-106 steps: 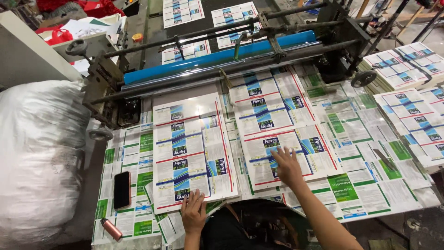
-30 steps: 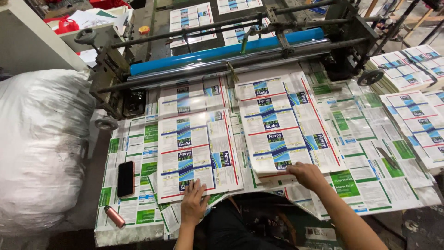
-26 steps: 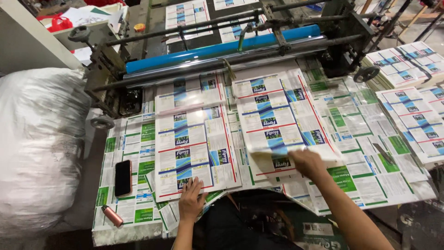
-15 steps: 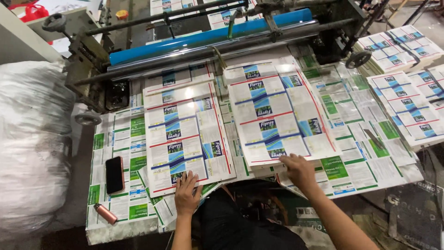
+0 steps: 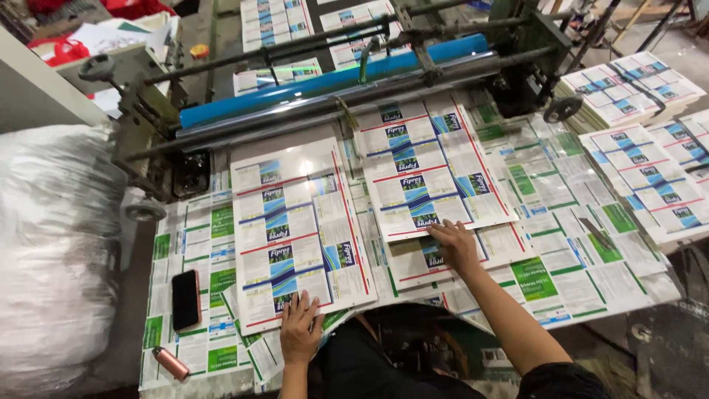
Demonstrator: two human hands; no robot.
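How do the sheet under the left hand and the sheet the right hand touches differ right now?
The left sheet lies nearer the person, with the left hand flat on its near edge. The right sheet sits farther up by the blue roller; the right hand rests just below it on an underlying sheet. Both carry the same blue-and-white panels with red borders.

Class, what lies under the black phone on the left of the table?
The black phone lies on green-and-white printed sheets covering the table. Whatever the phone itself covers is hidden, as is the tabletop.

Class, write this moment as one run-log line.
left hand: flat on left sheet | right hand: on lower sheet under right sheet | phone: left
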